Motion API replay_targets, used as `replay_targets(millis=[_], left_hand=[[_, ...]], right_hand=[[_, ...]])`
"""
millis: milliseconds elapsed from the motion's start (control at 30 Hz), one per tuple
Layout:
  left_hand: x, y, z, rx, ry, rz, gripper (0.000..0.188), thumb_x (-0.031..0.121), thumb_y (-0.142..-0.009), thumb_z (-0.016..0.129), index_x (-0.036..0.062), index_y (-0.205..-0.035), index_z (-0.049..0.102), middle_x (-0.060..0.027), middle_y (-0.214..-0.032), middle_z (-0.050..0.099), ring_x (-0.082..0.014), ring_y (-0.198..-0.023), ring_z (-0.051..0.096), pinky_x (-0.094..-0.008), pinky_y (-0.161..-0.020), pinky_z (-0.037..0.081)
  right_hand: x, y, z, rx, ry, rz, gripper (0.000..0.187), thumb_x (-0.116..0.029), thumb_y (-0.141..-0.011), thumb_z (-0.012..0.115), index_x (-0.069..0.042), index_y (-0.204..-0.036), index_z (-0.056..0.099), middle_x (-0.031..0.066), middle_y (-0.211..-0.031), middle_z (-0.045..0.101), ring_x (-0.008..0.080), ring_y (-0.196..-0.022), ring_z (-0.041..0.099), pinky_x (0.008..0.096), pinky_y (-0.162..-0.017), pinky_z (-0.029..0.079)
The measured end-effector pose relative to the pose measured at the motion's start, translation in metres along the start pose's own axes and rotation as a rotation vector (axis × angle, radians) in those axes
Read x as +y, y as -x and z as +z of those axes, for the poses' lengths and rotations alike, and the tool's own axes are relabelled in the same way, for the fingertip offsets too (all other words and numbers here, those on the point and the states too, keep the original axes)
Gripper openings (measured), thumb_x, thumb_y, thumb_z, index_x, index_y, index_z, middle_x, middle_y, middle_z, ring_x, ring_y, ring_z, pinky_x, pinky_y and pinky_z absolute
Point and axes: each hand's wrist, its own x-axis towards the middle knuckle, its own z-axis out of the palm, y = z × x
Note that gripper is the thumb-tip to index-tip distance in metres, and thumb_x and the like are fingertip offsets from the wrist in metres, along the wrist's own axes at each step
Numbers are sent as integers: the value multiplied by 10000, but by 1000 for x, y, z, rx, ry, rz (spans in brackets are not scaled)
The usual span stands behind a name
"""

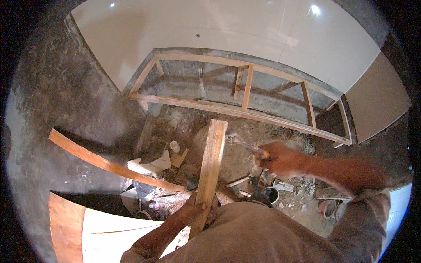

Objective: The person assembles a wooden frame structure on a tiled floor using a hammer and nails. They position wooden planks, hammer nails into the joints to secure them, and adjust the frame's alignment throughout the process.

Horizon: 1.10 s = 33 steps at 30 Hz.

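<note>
My left hand (pixel 196 209) is wrapped round the lower part of a wooden plank (pixel 212 160), close to my body. The plank stands out in front of me, its far end raised toward the wooden frame. My right hand (pixel 279 158) is closed on the orange handle of a hammer (pixel 247 144). Motion blurs the hammer's metal head, which lies just right of the plank's upper end; whether the two touch I cannot tell. Part of the left hand's grip is hidden behind the plank.
A long wooden frame (pixel 247 87) with crossbars stands along the tiled far wall (pixel 245 26). Another plank (pixel 109 164) leans at the left. Rubble, a white cup (pixel 174 146), a bucket (pixel 271 194) and a reddish container (pixel 328 207) lie on the dirt floor.
</note>
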Motion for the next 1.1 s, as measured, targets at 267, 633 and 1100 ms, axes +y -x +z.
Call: replay_targets(millis=[267, 633, 1100], left_hand=[[13, -3, -8, -26, -7, -8, 546, 275, -718, 922, 65, -1119, 615, -48, -921, 646, -195, -877, 643, -368, -801, 535], [26, -4, -21, -31, -38, -8, 508, 272, -757, 891, 60, -1123, 608, -54, -905, 642, -200, -843, 649, -364, -765, 545], [11, -6, -12, -129, -50, -26, 461, 268, -806, 851, 55, -1127, 598, -62, -883, 637, -205, -800, 657, -358, -720, 557]], right_hand=[[-7, -48, 104, 305, -607, -138, 301, -294, -1002, 657, -17, -1116, 642, 90, -843, 654, 193, -778, 639, 390, -707, 521], [-11, -11, 35, 164, -191, -108, 306, -213, -1006, 622, -7, -1231, 602, 204, -900, 676, 303, -826, 671, 423, -809, 536], [-10, 6, -9, 89, 158, -222, 252, -235, -972, 659, -19, -1089, 602, 174, -923, 690, 332, -828, 654, 487, -762, 502]])
